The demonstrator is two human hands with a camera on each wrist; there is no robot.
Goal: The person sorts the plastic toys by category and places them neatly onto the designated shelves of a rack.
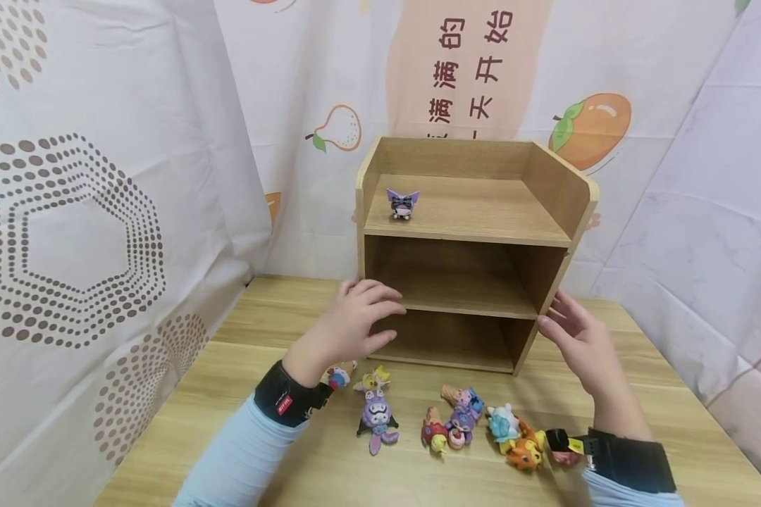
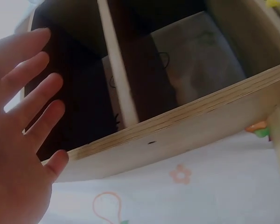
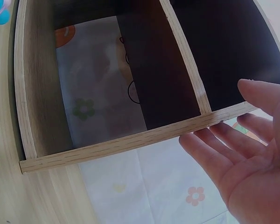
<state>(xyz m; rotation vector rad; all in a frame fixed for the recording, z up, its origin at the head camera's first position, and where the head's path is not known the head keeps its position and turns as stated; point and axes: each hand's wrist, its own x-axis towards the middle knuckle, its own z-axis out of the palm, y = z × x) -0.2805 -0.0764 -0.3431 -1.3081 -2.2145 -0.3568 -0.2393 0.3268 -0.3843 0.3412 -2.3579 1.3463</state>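
Observation:
A small wooden shelf unit (image 1: 463, 310) with a raised back and sides on its top stands on the table. My left hand (image 1: 349, 324) is held with spread fingers in front of its left edge, with nothing in it; the left wrist view shows the fingers (image 2: 46, 114) straight across the dark compartment. At the right side panel is my right hand (image 1: 580, 345), its fingertips right at the panel's outer face and the thumb apart from them toward the front. A purple-eared figurine (image 1: 403, 204) stands on the top board, toward the left.
Several small toy figures lie on the table (image 1: 228, 415) before the shelf, among them a purple rabbit-eared one (image 1: 377, 415), a red one (image 1: 434, 431) and an orange one (image 1: 523, 454). A printed cloth (image 1: 317, 63) hangs behind the shelf.

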